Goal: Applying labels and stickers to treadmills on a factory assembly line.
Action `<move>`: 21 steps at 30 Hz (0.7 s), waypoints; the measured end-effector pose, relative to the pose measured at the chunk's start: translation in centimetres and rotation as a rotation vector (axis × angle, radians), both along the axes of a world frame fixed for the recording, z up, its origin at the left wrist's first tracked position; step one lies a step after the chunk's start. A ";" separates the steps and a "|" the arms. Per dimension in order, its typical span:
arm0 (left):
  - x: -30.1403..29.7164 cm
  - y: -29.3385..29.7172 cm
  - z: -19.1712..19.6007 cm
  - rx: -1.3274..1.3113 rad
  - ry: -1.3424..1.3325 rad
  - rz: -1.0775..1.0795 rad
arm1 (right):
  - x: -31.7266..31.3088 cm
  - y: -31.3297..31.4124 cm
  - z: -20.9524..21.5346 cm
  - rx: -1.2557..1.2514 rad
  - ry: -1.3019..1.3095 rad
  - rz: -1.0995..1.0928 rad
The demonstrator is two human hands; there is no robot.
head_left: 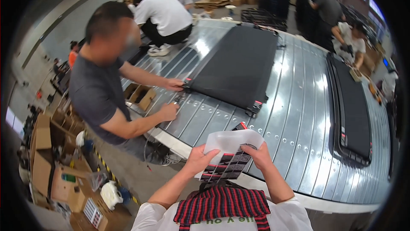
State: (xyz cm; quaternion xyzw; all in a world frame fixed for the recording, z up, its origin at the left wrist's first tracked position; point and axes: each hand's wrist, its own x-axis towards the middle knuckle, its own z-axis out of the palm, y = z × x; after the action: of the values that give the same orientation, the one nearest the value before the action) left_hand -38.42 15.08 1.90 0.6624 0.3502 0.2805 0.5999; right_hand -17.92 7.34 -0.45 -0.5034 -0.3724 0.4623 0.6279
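A pale sheet of black-and-red stickers is held up in front of my chest, its upper part bent over. My left hand pinches its left edge, thumb on top. On the other side my right hand grips the sheet with its thumb lying across the face. A small black-and-red piece sticks out behind the top edge; whether it is joined to the sheet I cannot tell. Beyond it, a long black belt unit, shaped like a treadmill deck, lies on the metal roller table.
On the left a co-worker leans over the table, both hands at the belt unit's near corner. A small cardboard box stands by them. Another black belt unit lies to the right, with a person behind it. Cartons fill the lower left.
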 end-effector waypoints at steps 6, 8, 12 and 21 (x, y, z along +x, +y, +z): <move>4.1 7.3 -1.3 0.181 0.273 -0.189 | 8.9 1.5 -2.5 -0.011 0.303 -0.345; 6.0 9.3 -1.7 0.331 0.431 -0.427 | 12.1 2.3 -3.3 -0.036 0.315 -0.422; 10.9 12.8 -4.4 0.529 0.542 -0.660 | 17.4 5.8 -6.7 -0.317 0.176 -0.532; 18.9 18.9 -9.3 0.828 0.505 -0.771 | 22.8 17.2 -11.3 -0.523 0.180 -0.348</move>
State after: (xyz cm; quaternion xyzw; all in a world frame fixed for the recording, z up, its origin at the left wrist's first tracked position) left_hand -19.54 34.01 -7.37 0.9650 0.0791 -0.0092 0.2498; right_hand 4.92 24.49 -11.75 -0.6609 -0.0924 0.4707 0.5771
